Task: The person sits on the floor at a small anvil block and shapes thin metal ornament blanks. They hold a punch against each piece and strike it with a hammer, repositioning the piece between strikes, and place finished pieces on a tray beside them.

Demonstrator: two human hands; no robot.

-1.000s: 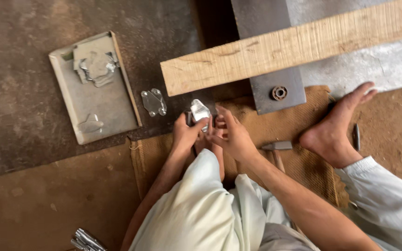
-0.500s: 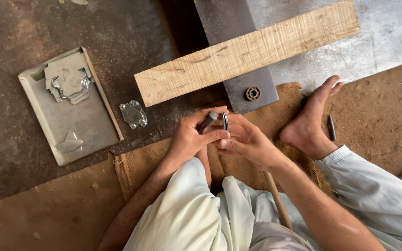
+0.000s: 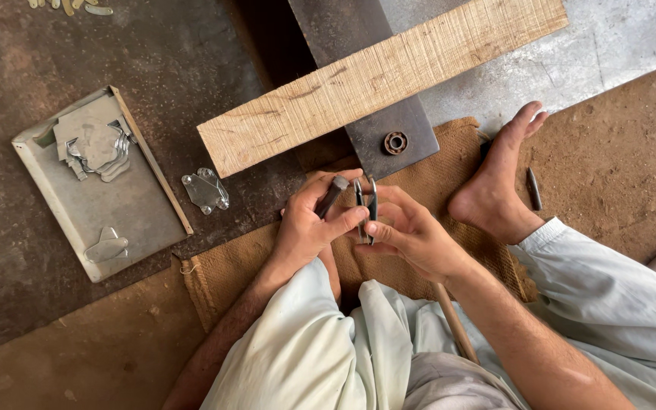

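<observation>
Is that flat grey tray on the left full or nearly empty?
Nearly empty. The grey tray holds only a small heap of metal pieces at its far end and one single piece near its front; bare bottom shows between.

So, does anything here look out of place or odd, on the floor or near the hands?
Nothing is spilled or broken. One shiny cut metal piece lies alone on the dark floor, outside the grey tray that holds the other pieces. A small ring-shaped part sits loose on the dark steel plate under the wooden plank.
</observation>
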